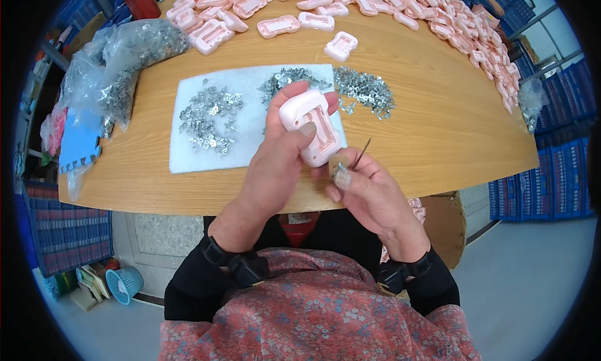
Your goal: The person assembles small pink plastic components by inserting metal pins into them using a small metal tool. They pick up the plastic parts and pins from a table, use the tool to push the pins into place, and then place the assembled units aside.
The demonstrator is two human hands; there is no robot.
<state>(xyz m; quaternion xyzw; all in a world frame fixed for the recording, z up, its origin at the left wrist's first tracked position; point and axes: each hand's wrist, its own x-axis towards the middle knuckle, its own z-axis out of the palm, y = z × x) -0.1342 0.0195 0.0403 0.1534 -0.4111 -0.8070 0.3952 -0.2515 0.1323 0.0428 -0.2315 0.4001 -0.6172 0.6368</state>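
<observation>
Midway, by the look of it — the left hand (275, 167) grips one pink casing (311, 126) above the worktop (432, 110), the right hand (369, 189) pinches a thin metal tool (359, 155) at its lower end. Many casings (388, 4) and loose metal clips (210, 117) wait — much remains, I judge.

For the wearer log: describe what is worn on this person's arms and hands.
Both hands, left hand and right hand, are bare, with no gloves. Black sleeves cover both forearms to the wrists. Each wrist carries a black strap with a small black box on it.
</observation>
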